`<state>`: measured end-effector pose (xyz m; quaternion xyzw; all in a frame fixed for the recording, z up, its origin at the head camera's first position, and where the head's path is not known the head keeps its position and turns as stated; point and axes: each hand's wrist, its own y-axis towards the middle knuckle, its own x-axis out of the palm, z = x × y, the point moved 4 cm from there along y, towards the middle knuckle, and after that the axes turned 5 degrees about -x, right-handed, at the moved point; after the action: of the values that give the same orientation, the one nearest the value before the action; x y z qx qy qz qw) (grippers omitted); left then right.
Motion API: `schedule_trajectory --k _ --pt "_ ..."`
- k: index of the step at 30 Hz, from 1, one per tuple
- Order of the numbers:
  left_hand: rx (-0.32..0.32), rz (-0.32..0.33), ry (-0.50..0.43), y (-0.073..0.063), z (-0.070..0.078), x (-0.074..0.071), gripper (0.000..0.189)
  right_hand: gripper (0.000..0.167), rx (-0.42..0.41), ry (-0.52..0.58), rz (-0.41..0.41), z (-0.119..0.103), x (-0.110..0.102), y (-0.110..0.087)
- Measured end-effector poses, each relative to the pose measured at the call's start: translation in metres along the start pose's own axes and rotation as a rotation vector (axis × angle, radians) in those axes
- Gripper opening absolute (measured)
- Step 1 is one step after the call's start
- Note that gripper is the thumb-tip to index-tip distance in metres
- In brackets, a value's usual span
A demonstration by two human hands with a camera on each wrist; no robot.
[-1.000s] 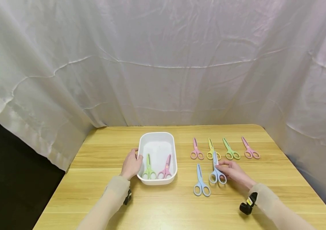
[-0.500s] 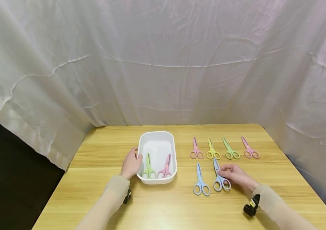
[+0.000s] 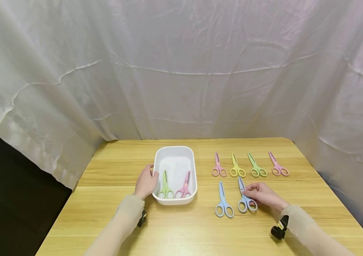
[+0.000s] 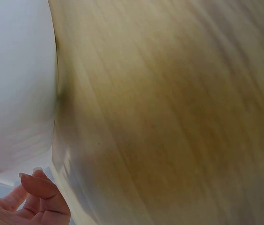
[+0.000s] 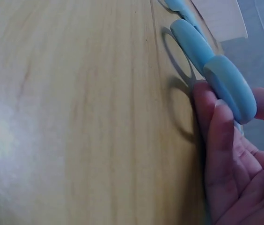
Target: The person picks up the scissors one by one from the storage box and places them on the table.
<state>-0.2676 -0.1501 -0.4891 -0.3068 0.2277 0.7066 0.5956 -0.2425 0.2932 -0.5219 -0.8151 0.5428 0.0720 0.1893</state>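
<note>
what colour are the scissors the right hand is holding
Light blue scissors, seen best in the head view.

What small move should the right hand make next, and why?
Probably lower the blue scissors onto the table and let go: the right hand holds them beside the other blue pair, and the right wrist view shows the handle loops raised off the table.

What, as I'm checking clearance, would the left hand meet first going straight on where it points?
Probably the left wall of the white box, which the left hand grips; depth beyond is unclear.
</note>
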Motion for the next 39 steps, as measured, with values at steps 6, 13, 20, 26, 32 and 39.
schedule_trajectory --k 6,13,20,26,32,39 --pt "0.004 0.003 -0.004 -0.001 0.001 0.0 0.05 0.025 -0.017 -0.183 0.008 -0.006 -0.002 -0.003" --pt "0.0 0.003 -0.004 0.0 0.002 0.0 0.05 0.029 -0.075 -0.423 0.07 -0.011 -0.007 -0.004" --pt "0.002 0.005 -0.003 0.0 0.002 0.0 0.05 0.035 -0.102 -0.535 0.1 -0.015 -0.009 -0.007" --pt "0.0 0.005 -0.007 -0.001 0.003 -0.001 0.05 0.038 -0.095 -0.622 0.151 -0.018 -0.01 -0.007" --pt "-0.006 0.0 -0.006 -0.002 0.003 -0.001 0.05 0.04 -0.078 -0.627 0.142 -0.017 -0.01 -0.006" --pt "-0.006 0.003 -0.007 -0.002 0.002 -0.001 0.05 0.044 -0.091 -0.622 0.103 -0.019 -0.007 -0.001"
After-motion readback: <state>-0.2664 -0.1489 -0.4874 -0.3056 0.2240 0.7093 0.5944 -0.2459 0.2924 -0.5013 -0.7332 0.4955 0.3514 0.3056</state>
